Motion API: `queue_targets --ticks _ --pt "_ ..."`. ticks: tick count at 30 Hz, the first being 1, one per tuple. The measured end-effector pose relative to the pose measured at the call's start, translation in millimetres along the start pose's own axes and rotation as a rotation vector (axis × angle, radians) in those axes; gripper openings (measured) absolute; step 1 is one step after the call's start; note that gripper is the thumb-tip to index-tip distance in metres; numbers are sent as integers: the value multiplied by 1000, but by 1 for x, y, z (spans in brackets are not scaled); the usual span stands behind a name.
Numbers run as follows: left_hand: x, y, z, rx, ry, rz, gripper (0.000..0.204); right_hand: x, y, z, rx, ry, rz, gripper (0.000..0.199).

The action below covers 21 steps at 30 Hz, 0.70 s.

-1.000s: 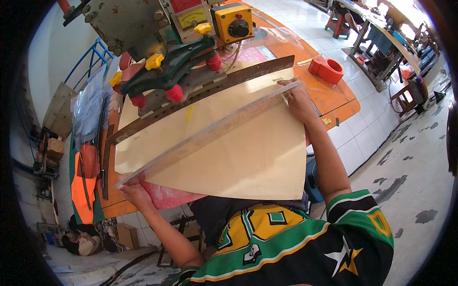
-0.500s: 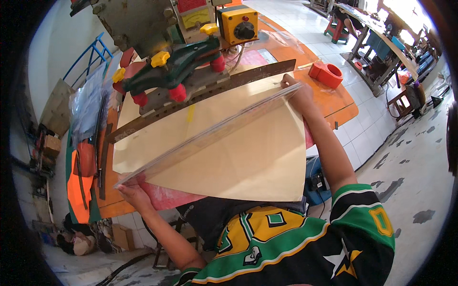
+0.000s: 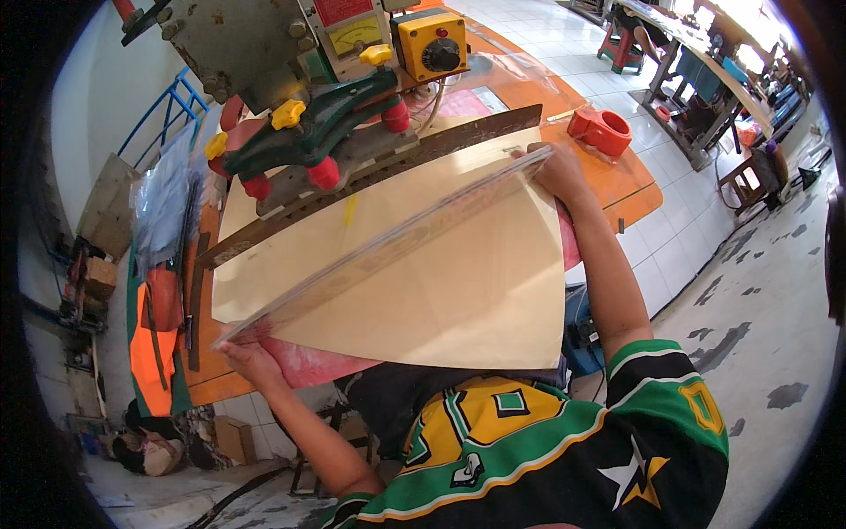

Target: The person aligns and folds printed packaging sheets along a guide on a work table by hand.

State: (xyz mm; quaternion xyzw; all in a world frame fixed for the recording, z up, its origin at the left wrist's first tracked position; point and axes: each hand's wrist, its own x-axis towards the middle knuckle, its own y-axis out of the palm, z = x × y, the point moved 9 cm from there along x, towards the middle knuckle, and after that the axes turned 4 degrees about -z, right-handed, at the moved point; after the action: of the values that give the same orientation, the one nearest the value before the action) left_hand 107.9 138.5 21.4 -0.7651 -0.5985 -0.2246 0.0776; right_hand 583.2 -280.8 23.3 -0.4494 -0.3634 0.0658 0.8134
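Observation:
A long strip of clear plastic sheeting [image 3: 397, 250] runs slantwise between my hands, seen almost edge-on. My left hand [image 3: 252, 363] pinches its near left end, just past the table's front edge. At the far right end, my right hand [image 3: 559, 173] has its fingers closed round the other end. Beneath the plastic lies a wide cream sheet [image 3: 476, 300] with a pink surface [image 3: 308, 363] showing under it. Behind the plastic, a long metal bar [image 3: 379, 185] stands under the dark green clamp arm [image 3: 308, 132] of a press machine.
A yellow control box [image 3: 430, 44] with a black knob sits on the machine. At the right of the orange table [image 3: 630, 198] is a red tape dispenser [image 3: 601, 132]. Plastic sheets [image 3: 163, 207] and orange material [image 3: 148, 361] lie at the left. A workbench [image 3: 696, 70] stands far right.
Both hands keep their hold on the plastic, which has barely moved. My right hand has shifted slightly up. The whole view has shifted a little.

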Motion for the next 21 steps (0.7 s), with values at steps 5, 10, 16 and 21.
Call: queue_targets --ticks 5,10,16,21 --pt "9 -28 19 185 -83 -103 77 4 -24 -1 136 83 -144 43" --pt "1 -19 15 332 -251 -79 76 3 -37 0 371 92 -236 55" --pt "1 -12 15 315 -216 -52 77 4 -29 -5 436 52 -171 48" --pt "6 -19 17 114 -144 -72 81 5 -27 4 416 -27 -151 43"
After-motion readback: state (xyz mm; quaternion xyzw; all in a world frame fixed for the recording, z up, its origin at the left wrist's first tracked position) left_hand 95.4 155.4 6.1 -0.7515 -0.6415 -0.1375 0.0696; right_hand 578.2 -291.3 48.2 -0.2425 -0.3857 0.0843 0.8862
